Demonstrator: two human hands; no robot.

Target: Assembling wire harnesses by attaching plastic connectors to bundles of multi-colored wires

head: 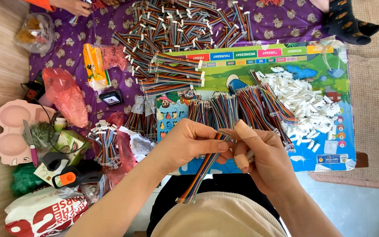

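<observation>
My left hand (188,142) pinches a flat multicoloured ribbon cable (202,171) near its top end; the cable hangs down toward my lap. My right hand (259,156), with bandaged thumb and finger, grips the cable's tip and a small white connector housing, mostly hidden in the fingers. Just beyond my hands, bundles of coloured wires (242,105) lie on a small colourful children's table (334,160). A heap of white connector housings (305,103) lies on the table's right side.
A big pile of finished ribbon cables (176,26) covers the purple cloth (71,48) behind the table. Red plastic bags, a pink tray (9,131), a knife and a utility tool sit left. Another person's hand (73,6) and socked foot (345,22) are at the top.
</observation>
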